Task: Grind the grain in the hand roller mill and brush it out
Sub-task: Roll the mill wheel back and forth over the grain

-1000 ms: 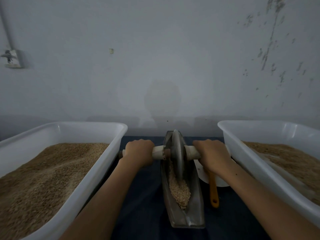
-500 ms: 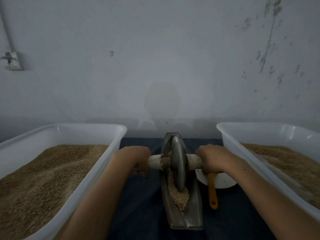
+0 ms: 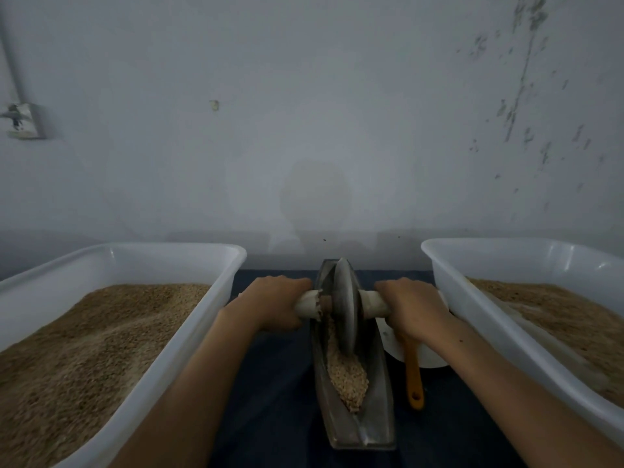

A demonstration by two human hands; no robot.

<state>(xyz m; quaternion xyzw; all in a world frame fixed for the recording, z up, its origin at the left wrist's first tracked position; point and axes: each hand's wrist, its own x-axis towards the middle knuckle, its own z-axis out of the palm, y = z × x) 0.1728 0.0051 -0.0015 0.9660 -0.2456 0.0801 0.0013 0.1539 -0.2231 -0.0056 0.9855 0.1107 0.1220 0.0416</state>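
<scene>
At far left stands a white tub [image 3: 189, 336] full of grain. My left hand [image 3: 273, 304] is curled around the left handle [image 3: 309, 304]; the wheel [image 3: 344, 309] stands in the metal trough [image 3: 378, 410] over crushed grain [image 3: 347, 376]. My right hand [image 3: 413, 307] grips the right handle [image 3: 374, 304], with an orange-handled brush [image 3: 413, 373] near and another tub [image 3: 506, 339] at right
</scene>
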